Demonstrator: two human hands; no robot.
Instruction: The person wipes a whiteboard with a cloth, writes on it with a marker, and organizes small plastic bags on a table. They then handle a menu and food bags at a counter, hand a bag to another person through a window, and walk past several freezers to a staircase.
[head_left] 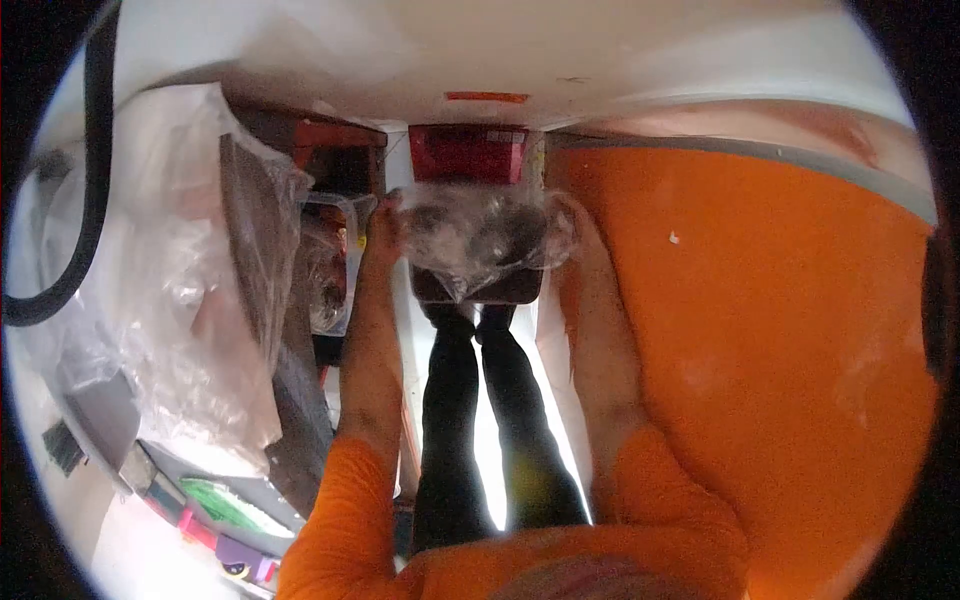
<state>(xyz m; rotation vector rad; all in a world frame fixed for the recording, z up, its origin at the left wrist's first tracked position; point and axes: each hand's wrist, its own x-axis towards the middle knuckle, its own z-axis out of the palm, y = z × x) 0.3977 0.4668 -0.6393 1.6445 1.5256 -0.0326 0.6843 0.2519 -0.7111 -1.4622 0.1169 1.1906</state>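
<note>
A clear plastic bag point(470, 235) with dark items inside spans the space between my two hands, above a dark flat surface point(480, 287). My left hand point(385, 222) is closed on the bag's left side. At the bag's right side, my right hand point(570, 225) is closed on the plastic, its fingers partly hidden behind it. What the dark items are cannot be made out. Just beyond the bag stands a red bin point(467, 155).
Large clear plastic sheeting point(170, 260) hangs at the left. Beside my left forearm is a clear container point(345, 215) with items inside. A broad orange surface point(760, 330) fills the right side. A black hose point(97, 150) curves down at the far left.
</note>
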